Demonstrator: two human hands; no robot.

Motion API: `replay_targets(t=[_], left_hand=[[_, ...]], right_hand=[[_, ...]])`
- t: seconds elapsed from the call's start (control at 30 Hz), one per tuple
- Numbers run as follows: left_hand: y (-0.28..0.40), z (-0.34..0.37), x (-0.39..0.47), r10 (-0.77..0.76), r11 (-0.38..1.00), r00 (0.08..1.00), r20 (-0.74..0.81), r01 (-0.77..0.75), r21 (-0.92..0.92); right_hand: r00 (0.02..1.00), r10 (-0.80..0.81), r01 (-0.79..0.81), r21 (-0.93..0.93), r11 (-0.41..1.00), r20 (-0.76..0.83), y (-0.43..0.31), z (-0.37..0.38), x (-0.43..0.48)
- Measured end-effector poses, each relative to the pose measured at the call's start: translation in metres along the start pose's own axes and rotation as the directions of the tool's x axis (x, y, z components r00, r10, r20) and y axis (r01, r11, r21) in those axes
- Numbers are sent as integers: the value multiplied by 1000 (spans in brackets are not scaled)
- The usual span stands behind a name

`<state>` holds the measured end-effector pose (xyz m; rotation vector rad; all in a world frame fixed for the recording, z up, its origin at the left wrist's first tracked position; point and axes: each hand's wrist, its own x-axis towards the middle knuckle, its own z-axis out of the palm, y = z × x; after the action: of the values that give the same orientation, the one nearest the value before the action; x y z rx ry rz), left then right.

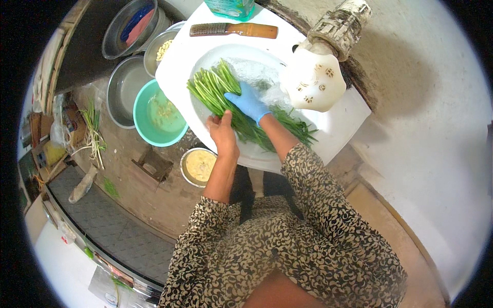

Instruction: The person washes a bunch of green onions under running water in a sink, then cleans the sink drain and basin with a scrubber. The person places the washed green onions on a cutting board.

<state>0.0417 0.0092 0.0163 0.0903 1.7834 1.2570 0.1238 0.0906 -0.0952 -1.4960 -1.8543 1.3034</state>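
A thick bunch of long green stalks (210, 90), probably garlic chives, lies across the bowl of a white washbasin (173, 71). Pale cut-looking ends point to the upper left, while darker leaf tips spread to the lower right. My right hand (249, 102), in a blue glove, grips the bunch around its middle. Bare, my left hand (224, 133) holds the near side of the bunch, its thumb up and some fingers hidden underneath. Bubbly, rippling water (258, 71) covers the bowl beyond the stalks. A white scalloped faucet knob (316, 81) overhangs the bowl's right side.
A wooden-handled brush (235, 30) and a teal bottle (231, 9) sit on the back ledge. Left of the basin stand a turquoise tub (144, 121), metal bowls (121, 94) and peeled garlic cloves (163, 50). A bowl of yellowish liquid (198, 165) stands below. Loose green onions (92, 131) lie farther left.
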Motion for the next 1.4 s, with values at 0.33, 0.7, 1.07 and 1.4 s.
replay_targets(t=[0.33, 0.7, 1.07, 1.4], left_hand=[[14, -9, 77, -303, 926, 860, 410, 367, -85], [24, 15, 56, -213, 965, 939, 269, 246, -93], [71, -37, -1, 228, 970, 751, 619, -124, -207], [114, -52, -54, 731, 154, -68, 679, -953, -261]], right_hand=[[982, 146, -154, 60, 986, 117, -61, -32, -23], [933, 321, -355, 277, 893, 162, -35, -25, -23], [994, -65, 24, 407, 913, 89, -113, -64, -76], [713, -682, 700, 215, 681, -164, -173, -111, -118]])
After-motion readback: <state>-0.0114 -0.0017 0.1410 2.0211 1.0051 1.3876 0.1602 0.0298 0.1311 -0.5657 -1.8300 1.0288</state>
